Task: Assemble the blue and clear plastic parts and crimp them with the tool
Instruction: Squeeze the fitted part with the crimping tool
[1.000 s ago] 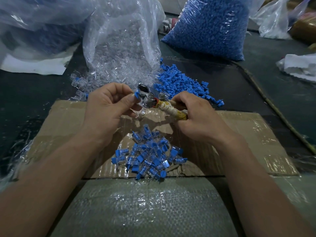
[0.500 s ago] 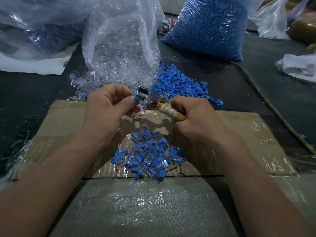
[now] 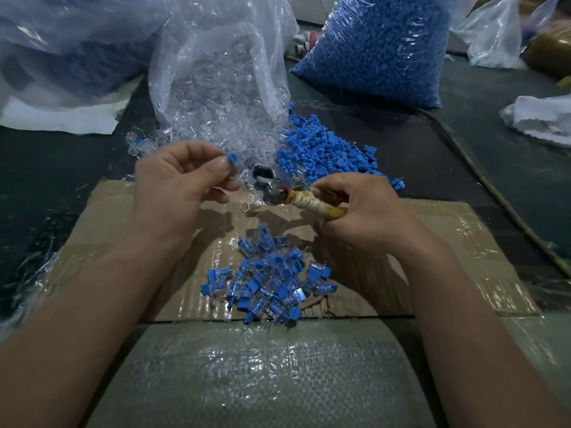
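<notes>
In left hand (image 3: 182, 183) pinch, thumb and forefinger: blue part (image 3: 232, 158), just beside tool (image 3: 268, 184) head. Taped handle gripped in right hand (image 3: 367, 211). Part likely tiny, light, stiff, slippery; grip flat tab, leave other end free.

Small blue part (image 3: 231, 158) pinched aloft, just left of metal-headed crimp tool (image 3: 278, 191) with tape-wrapped handle, above assembled blue-and-clear pile (image 3: 265, 279)

The held part (image 3: 231, 157) and the loose parts pile (image 3: 324, 152) are blue; the cardboard (image 3: 438, 242) is brown, the tool (image 3: 278, 193) silver with a cream-yellow handle (image 3: 312, 205), the woven sack (image 3: 262, 372) grey.
</notes>
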A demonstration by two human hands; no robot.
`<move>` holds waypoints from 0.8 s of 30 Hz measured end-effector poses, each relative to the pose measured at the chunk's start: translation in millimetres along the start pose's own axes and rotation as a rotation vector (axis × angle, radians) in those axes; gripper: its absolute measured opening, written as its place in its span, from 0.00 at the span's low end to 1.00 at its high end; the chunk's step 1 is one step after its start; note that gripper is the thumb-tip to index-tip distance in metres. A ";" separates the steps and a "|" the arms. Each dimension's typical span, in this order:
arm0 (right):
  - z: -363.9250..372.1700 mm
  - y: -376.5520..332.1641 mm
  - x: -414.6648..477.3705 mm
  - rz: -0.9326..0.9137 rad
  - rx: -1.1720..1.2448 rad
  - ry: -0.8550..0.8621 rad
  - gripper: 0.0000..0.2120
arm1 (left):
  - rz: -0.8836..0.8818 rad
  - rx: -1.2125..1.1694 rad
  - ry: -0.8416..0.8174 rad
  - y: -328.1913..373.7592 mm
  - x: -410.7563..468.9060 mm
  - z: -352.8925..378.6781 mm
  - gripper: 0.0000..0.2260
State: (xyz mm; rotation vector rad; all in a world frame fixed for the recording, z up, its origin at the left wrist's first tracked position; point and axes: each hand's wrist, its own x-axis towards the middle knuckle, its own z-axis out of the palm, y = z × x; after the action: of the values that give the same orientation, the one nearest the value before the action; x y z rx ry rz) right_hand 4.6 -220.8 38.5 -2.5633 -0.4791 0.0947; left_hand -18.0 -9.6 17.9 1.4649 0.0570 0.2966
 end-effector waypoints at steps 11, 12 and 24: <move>-2.7 6.1 0.8 0.032 -0.160 -0.185 0.27 | -0.223 0.151 -0.535 8.5 -2.0 -7.7 0.07; -2.2 6.9 1.3 0.024 -0.198 -0.195 0.28 | -0.222 0.177 -0.566 8.1 -2.4 -7.2 0.07; -8.0 11.2 -2.1 0.052 -0.120 -0.245 0.34 | 0.074 0.633 0.103 -10.4 12.4 -13.8 0.04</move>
State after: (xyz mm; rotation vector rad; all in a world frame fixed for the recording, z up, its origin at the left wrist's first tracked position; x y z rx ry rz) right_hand 7.5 -234.4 39.6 -2.6958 -0.5221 0.4137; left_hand -7.4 5.8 7.9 2.0808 0.1932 0.4396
